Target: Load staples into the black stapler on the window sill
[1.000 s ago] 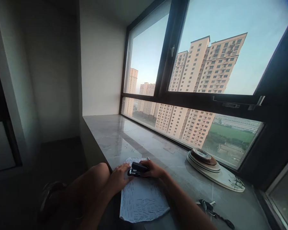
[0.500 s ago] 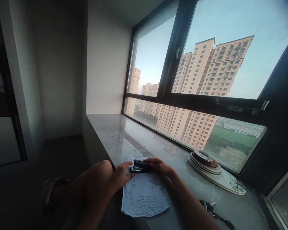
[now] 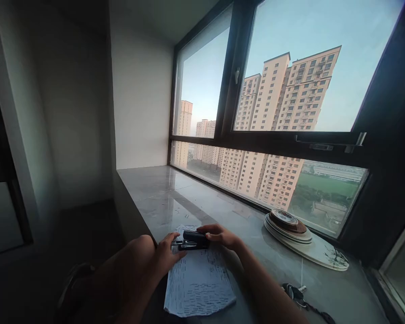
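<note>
A black stapler [image 3: 196,238] lies across a sheet of paper [image 3: 202,285] covered in short dark dashes. A narrow metal part [image 3: 178,243] juts out of the stapler's left end. My right hand [image 3: 222,236] grips the stapler's right end, thumb and fingers closed around it. At the other end is my left hand [image 3: 165,255], its thumb and forefinger spread on either side of the metal part. Whether its fingertips touch the metal I cannot tell. The paper's near edge is creased and uneven.
The paper rests on a grey stone window ledge [image 3: 151,189]. Small dark bits are scattered beyond it. Right of my arm stand stacked oval boards and plates [image 3: 286,229], and keys with a cord [image 3: 295,294]. My knee [image 3: 140,247] is beside the ledge.
The metal part now sticks out from the stapler's left end, between my left thumb and forefinger. My right hand stays on the stapler. The whole view has shifted slightly.
</note>
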Tool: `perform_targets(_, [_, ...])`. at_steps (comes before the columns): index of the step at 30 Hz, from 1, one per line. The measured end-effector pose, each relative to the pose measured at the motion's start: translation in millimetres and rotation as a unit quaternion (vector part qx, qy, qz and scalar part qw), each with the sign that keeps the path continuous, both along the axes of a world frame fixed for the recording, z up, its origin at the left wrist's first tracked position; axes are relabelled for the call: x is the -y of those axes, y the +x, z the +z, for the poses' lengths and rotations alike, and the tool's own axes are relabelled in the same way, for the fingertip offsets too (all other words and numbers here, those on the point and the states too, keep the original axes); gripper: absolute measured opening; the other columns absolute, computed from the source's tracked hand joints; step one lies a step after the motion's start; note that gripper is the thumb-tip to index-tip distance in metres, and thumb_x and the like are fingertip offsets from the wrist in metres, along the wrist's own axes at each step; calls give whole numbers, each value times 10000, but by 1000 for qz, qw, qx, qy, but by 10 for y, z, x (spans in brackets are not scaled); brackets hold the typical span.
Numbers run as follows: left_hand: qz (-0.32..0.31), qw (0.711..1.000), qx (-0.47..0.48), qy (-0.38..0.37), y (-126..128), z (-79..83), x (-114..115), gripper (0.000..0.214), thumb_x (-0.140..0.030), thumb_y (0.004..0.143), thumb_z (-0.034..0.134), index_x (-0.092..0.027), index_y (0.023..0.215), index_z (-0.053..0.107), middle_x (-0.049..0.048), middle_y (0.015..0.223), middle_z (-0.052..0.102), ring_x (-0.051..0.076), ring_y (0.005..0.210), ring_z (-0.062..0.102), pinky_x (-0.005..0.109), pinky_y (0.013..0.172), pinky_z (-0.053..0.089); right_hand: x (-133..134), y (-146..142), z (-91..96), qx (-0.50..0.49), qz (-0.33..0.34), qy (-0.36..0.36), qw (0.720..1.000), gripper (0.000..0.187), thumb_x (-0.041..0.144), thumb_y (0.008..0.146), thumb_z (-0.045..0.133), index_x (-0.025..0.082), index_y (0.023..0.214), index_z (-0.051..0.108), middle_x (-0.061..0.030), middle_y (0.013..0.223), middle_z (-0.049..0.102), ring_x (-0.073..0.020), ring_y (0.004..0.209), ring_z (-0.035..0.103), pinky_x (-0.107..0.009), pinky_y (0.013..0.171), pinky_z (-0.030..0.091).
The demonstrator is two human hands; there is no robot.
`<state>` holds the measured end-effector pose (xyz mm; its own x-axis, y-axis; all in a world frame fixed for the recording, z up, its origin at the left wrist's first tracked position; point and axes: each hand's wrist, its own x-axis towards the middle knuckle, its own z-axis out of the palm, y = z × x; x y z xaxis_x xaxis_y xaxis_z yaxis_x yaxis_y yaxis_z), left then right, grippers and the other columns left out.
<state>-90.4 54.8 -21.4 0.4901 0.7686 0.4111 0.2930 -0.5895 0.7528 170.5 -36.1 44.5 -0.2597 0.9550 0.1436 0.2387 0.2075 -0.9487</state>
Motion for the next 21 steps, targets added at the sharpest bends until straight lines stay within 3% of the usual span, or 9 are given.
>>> perform_targets(4, [4, 1000, -2, 0, 3, 27, 14, 581, -242, 646, 796, -215, 1196, 612, 83, 1222, 671, 272, 1151, 627, 416, 1014, 477, -117, -154, -62, 119, 21, 60, 991, 525, 436, 662, 797, 183, 1111, 698, -32, 973, 709, -254, 902, 631, -340, 801, 505])
perform_targets(7, [-1, 1000, 30, -5, -11, 49, 30, 624, -252, 642, 806, -221, 1226, 589, 84, 1246, 660, 277, 1183, 611, 418, 1032, 469, -179, -214, -145, 158, 9, 100, 982, 364, 404, 733, 743, 155, 997, 715, 2, 820, 676, -200, 759, 609, -282, 693, 486])
perform_targets(10, [7, 993, 115, -39, -38, 86, 52, 566, -342, 777, 715, -214, 1298, 535, 123, 1348, 595, 290, 1281, 541, 427, 1057, 450, -164, -277, -154, 180, -43, 147, 972, 336, 365, 771, 715, 142, 1021, 718, -5, 797, 679, -195, 719, 616, -276, 662, 484])
perform_targets(12, [22, 975, 193, -111, -47, 130, 62, 468, -374, 880, 603, -214, 1312, 518, 138, 1400, 551, 280, 1327, 500, 411, 1065, 446, -137, -360, -109, 192, -86, 185, 960, 337, 329, 812, 676, 154, 1100, 704, -30, 851, 711, -211, 742, 644, -295, 681, 507])
perform_targets(14, [25, 932, 291, -216, -44, 183, 56, 370, -352, 925, 548, -216, 1269, 544, 133, 1400, 552, 253, 1316, 515, 370, 1053, 462, -126, -475, -48, 205, -104, 248, 941, 358, 261, 851, 623, 181, 1197, 667, -77, 1025, 728, -243, 882, 673, -342, 775, 535])
perform_targets(16, [1, 860, 398, -319, -34, 225, 26, 270, -286, 936, 539, -203, 1189, 583, 131, 1352, 589, 225, 1223, 594, 330, 990, 511, -135, -602, -1, 234, -98, 330, 909, 400, 167, 862, 576, 205, 1257, 632, -103, 1179, 697, -255, 1064, 649, -387, 897, 526])
perform_targets(19, [-41, 752, 506, -421, -31, 241, -52, 179, -168, 939, 509, -155, 1085, 611, 149, 1197, 672, 188, 988, 699, 278, 808, 582, -158, -772, 14, 337, -69, 439, 830, 448, 56, 874, 506, 231, 1272, 615, -88, 1224, 689, -232, 1213, 585, -414, 984, 497])
perform_targets(21, [-52, 717, 527, -453, -40, 222, -100, 183, -92, 935, 470, -121, 1025, 627, 151, 1066, 712, 171, 871, 716, 254, 727, 589, -159, -851, -8, 418, -58, 491, 762, 429, 39, 900, 486, 238, 1256, 621, -80, 1235, 686, -224, 1266, 549, -416, 991, 495])
